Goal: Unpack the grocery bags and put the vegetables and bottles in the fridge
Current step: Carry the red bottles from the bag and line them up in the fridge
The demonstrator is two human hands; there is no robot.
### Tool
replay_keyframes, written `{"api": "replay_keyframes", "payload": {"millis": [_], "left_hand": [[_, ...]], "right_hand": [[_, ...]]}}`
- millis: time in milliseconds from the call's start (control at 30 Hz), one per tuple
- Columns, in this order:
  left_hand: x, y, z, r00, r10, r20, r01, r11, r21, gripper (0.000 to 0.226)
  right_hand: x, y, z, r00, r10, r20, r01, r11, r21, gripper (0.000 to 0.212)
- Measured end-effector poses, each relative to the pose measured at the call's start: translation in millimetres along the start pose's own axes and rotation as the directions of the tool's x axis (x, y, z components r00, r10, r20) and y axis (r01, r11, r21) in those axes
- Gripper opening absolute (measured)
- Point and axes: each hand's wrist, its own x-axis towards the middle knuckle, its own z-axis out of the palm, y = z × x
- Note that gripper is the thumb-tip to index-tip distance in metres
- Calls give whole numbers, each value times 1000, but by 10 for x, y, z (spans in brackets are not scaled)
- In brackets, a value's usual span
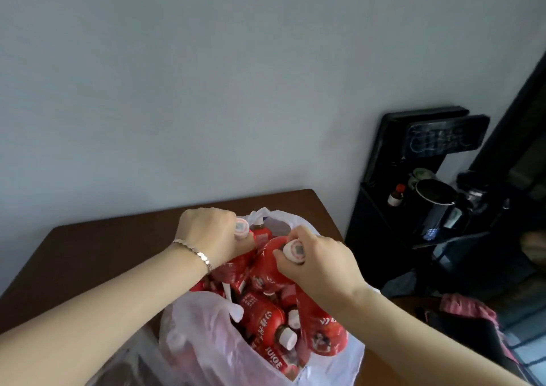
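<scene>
Two bare forearms [103, 297] reached in from the near edge toward a thin white plastic bag [201, 326], which stood open on the near right part of a brown wooden surface [103, 252]. Inside the bag lay a heap of red-labelled juice bottles [263, 323] with white caps, tumbled at all angles. One label read JUICE.

The left grip [206, 235], with a silver bracelet [193, 251] on its wrist, was clenched round the neck of a first bottle [241, 228] at the bag's far rim. Its white cap showed just beside the knuckles. The right grip [319, 261] grasped a second bottle [269, 263] by its top, thumb and fingers curled round the white cap. That bottle stood tilted in the bag's mouth, touching the others.

Past the surface's right edge, a black water dispenser [384, 208] stood against a pale wall. On its ledge were a dark kettle [434, 205] and a small red-capped bottle [396, 196]. A pink cloth [466, 306] lay nearer, off the right edge.
</scene>
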Motion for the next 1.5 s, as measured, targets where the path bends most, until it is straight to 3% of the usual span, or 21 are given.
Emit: {"api": "replay_keyframes", "payload": {"millis": [200,367,533,700,800,867,933,1067,1333,1500], "left_hand": [[-209,-9,-570,936,283,-207,-278,959,51,55],[-402,544,-871,769,552,-323,-568,822,53,45],[-1033,1412,-1132,464,784,-413,-832,546,101,40],[-2189,2364,-1422,82,867,-492,-968,187,169,37],[-3097,2920,-1623,-120,859,-498,-981,-27,191,38],[-3779,3280,-1726,-244,831,-500,-962,-142,233,39],[-4530,3596,-1818,-340,800,-494,-936,-234,264,38],[-6126,4020,-2039,-505,736,-451,-863,-424,274,40],[-8946,4556,-2472,-699,569,-433,-690,-695,201,40],[-10370,4767,-2913,-770,460,-443,-572,-805,157,40]], "right_hand": [[-269,-302,-563,970,77,-232,-103,989,-103,35],[-869,-286,-956,889,263,-374,-362,905,-223,34],[-1989,-151,-1385,714,473,-517,-643,736,-213,33],[-3491,-138,-1750,465,595,-656,-871,439,-219,36],[-4529,-248,-1940,266,702,-660,-957,273,-96,29],[-5265,-346,-2013,147,672,-725,-988,136,-74,29],[-6030,-508,-2077,76,632,-772,-996,19,-83,30],[-7494,-1033,-2260,-62,603,-795,-994,-112,-8,27],[-9824,-1935,-2694,-391,504,-770,-890,-420,177,23],[-10996,-2222,-3032,-561,355,-748,-770,-556,314,27]]}}
